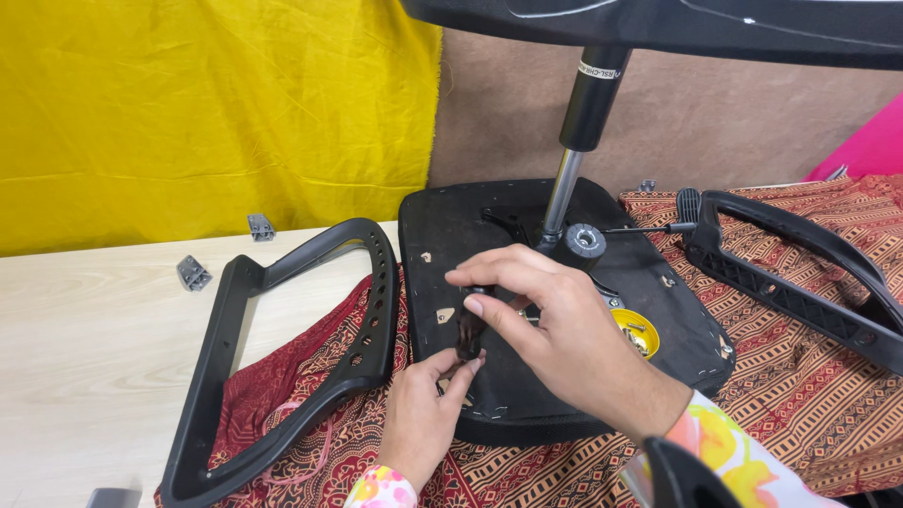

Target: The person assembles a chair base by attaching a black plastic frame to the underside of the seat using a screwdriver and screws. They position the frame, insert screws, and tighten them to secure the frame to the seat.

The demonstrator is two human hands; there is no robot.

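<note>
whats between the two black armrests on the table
In the head view, the upturned black seat base lies between the left armrest and the right armrest, with both hands working on it.

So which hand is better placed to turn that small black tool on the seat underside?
Probably the right hand: its fingers pinch the top of the black tool, while the left hand only steadies its base.

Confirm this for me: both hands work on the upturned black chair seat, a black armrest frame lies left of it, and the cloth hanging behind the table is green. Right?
Not quite. In the head view the hanging cloth is yellow, not green. The rest holds: the left hand and right hand work on the upturned black chair seat, and a black armrest frame lies left of it.
</note>
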